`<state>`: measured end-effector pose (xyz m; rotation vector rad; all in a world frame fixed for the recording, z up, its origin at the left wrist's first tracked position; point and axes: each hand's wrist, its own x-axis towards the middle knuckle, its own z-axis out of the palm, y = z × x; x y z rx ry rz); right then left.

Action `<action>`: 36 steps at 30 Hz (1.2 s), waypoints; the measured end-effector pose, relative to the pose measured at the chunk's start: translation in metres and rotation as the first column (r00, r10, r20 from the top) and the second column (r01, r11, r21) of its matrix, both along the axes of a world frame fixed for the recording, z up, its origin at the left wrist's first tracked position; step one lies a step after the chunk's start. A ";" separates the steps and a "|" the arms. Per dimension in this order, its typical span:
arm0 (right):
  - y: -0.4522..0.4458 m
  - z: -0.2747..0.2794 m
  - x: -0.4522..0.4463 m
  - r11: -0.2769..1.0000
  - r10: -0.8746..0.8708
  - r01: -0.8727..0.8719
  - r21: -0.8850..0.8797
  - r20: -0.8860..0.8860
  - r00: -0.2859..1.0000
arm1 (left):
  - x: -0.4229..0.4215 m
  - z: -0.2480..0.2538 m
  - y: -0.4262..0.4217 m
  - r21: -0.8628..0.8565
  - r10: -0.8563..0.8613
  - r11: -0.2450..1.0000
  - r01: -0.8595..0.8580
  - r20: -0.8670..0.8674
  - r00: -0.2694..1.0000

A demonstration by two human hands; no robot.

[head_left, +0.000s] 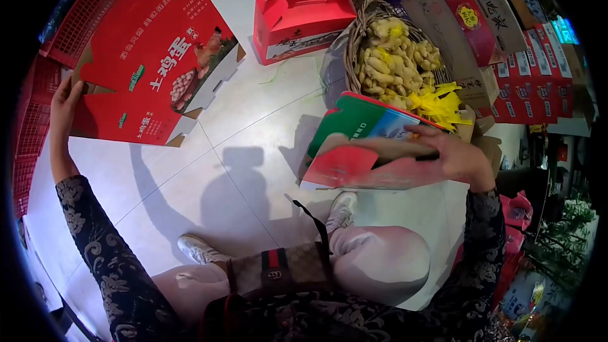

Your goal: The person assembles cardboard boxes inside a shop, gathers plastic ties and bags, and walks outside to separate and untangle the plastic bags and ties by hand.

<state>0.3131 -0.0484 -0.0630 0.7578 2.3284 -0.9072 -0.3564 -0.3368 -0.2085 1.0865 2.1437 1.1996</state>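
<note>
At the left, my left hand (65, 102) grips the edge of a flat red cardboard egg box (142, 66), printed with white characters, a hen and a pile of eggs. Its cut tabs stick out along the right edge. On the right, my right hand (459, 155) is closed on the upper edge of a red and green cardboard gift box (342, 128), which stands tilted in front of my right knee. The front of this box is smeared by motion. My thumb is partly hidden there.
A made-up red handled box (307, 22) stands on the pale tiled floor (266, 126). Beside it, a wicker basket (354, 57) holds ginger roots (392, 63) and yellow ribbon (438, 106). Cartons (532, 79) are stacked at right, red plastic crates (82, 22) at left.
</note>
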 end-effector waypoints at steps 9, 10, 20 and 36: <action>-0.090 0.017 0.029 0.942 0.007 -0.023 -0.335 -0.050 0.999 | 0.013 -0.015 0.023 -0.084 -0.073 0.995 0.057 -0.204 0.976; -0.091 0.018 0.030 0.935 0.004 -0.034 -0.354 -0.086 0.996 | 0.010 -0.019 0.026 -0.092 -0.080 0.994 0.060 -0.220 0.972; -0.039 0.027 0.032 0.626 -0.100 0.489 -0.608 0.559 0.823 | 0.023 -0.006 0.042 -0.135 -0.178 0.979 0.149 -0.230 0.957; -0.006 -0.084 0.043 0.883 -0.377 0.368 0.291 -0.028 0.926 | 0.029 0.000 0.047 -0.099 -0.211 0.976 0.196 -0.183 0.960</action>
